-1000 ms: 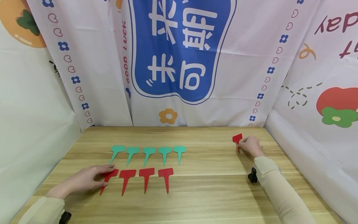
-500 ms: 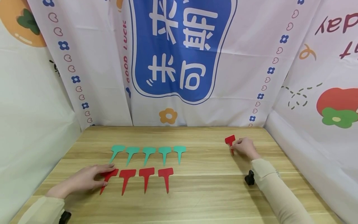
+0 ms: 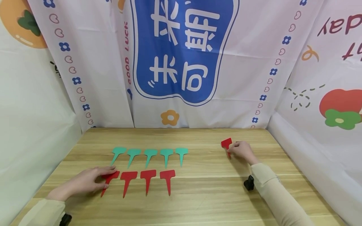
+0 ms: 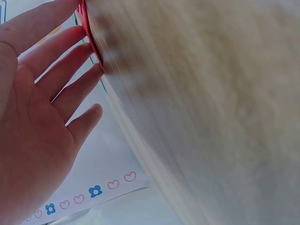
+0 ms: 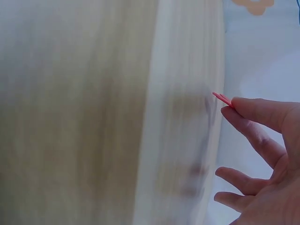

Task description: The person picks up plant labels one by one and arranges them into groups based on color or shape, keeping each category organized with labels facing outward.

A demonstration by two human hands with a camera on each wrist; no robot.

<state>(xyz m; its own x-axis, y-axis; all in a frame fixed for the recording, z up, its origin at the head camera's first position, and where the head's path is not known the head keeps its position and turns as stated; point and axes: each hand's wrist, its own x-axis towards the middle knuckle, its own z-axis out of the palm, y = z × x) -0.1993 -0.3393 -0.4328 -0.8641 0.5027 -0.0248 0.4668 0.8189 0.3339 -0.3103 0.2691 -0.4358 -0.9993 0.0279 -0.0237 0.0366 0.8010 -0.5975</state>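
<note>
Head view, nearest first: the left hand (image 3: 85, 182) lies flat on the wooden table (image 3: 203, 201), fingers straight and loosely together, their tips resting on the leftmost red tag (image 3: 108, 179) of a row of four red T-shaped plant tags; the other three red tags (image 3: 147, 177) lie just beside it to the right, points toward the person. Left wrist view shows the same hand (image 4: 42, 117) with its fingers (image 4: 70, 89) slightly fanned, tips touching the red edge of that tag (image 4: 86, 26) at the table's surface. Just beyond the red row lies a row of five green tags (image 3: 150, 153), evenly spaced and set the same way. Farther right and a little deeper on the table, well apart from both rows, the right hand (image 3: 241, 152) pinches a single red tag (image 3: 226, 143) between thumb and fingertips, its broad head to the hand's left. Right wrist view shows the forefinger (image 5: 262, 117) curled onto the thin red edge of this tag (image 5: 221, 98), the other fingers loosely bent beneath. Behind the table hangs a printed cloth backdrop (image 3: 181, 53) with a blue panel.
</note>
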